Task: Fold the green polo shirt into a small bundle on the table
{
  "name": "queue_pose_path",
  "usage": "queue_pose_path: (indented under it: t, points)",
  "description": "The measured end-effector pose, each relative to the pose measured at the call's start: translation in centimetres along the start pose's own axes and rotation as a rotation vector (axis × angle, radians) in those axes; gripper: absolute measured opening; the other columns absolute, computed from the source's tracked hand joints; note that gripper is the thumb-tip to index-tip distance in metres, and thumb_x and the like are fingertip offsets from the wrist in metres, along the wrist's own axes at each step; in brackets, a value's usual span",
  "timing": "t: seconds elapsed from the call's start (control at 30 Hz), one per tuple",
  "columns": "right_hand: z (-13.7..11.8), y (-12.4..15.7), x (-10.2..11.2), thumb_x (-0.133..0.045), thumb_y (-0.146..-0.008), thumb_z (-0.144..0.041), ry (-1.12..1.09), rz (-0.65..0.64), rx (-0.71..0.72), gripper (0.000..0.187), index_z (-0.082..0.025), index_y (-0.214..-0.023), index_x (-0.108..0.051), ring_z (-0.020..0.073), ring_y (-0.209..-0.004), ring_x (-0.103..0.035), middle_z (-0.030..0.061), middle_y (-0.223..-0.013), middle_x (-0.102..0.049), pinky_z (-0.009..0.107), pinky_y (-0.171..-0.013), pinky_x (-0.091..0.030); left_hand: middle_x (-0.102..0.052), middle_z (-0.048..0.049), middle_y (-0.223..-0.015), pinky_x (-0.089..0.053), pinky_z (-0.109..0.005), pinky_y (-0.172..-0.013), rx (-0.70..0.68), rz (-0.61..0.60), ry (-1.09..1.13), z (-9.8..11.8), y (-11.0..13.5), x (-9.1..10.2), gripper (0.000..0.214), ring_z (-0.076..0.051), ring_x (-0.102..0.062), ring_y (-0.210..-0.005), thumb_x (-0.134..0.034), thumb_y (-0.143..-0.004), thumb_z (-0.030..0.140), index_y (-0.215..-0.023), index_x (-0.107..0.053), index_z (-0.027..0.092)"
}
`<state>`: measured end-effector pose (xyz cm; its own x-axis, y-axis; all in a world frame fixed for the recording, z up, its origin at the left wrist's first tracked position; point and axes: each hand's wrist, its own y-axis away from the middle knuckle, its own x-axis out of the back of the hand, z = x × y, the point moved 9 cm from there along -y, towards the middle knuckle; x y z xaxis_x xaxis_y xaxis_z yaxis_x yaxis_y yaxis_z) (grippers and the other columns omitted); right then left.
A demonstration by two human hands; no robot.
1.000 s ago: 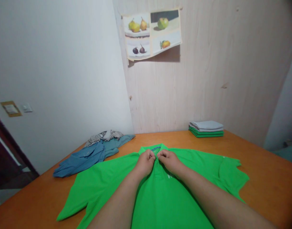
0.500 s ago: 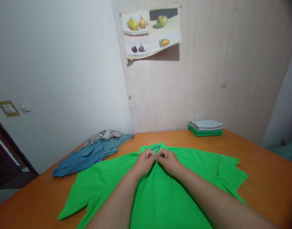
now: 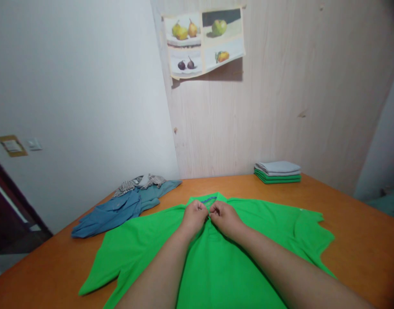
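Shirt (image 3: pixel 216 262) spread on the table (image 3: pixel 360 231) — clothes heap (image 3: pixel 119 210) behind it left, folded stack (image 3: pixel 278 171) behind right.

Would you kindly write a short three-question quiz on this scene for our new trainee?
1. True or false: the left hand and right hand both pinch the green shirt near its collar.
2. Where is the folded stack? A) far right corner of the table; B) in the hands; C) on the floor.
3. Fill in: the blue shirt lies to the green shirt's ___.
Key: 1 true; 2 A; 3 left.
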<state>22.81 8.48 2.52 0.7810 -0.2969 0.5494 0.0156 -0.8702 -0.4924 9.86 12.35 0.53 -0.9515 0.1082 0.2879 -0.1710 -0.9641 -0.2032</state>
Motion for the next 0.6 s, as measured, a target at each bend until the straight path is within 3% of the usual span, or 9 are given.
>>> queue_pose_path:
  t: [0.2,0.4,0.6]
  points:
    - [0.2,-0.1,-0.2,-0.059,-0.074,-0.011,-0.062,-0.001,-0.011,0.01,-0.021,-0.074,-0.061,0.0138,-0.068,-0.054,-0.0033,-0.069,-0.059,0.024,-0.062,-0.037,-0.045,0.0103,-0.054,-0.029,-0.02,-0.047,0.063,0.027,0.175,-0.4,0.1,0.0,0.022,-0.008,-0.043,-0.045,-0.066,-0.068,0.021,-0.076,-0.046,0.022]
    - [1.2,-0.1,-0.5,-0.062,-0.074,-0.017,-0.184,-0.017,-0.137,0.005,-0.021,-0.075,-0.059,0.0135,-0.064,-0.054,-0.0044,-0.066,-0.059,0.023,-0.059,-0.038,-0.041,0.0132,-0.054,-0.028,-0.018,-0.044,0.134,0.014,0.268,-0.3,0.3,-0.2,0.035,-0.007,-0.041,-0.042,-0.07,-0.069,0.026,-0.085,-0.04,0.024]
    - [0.4,0.0,0.0,-0.059,-0.075,-0.014,-0.051,0.008,-0.051,0.008,-0.022,-0.072,-0.057,0.0142,-0.066,-0.054,-0.0036,-0.068,-0.059,0.024,-0.06,-0.035,-0.044,0.0131,-0.054,-0.027,-0.019,-0.044,0.144,-0.018,0.295,0.0,0.5,-0.7,0.038,-0.007,-0.041,-0.042,-0.072,-0.068,0.023,-0.088,-0.04,0.024]
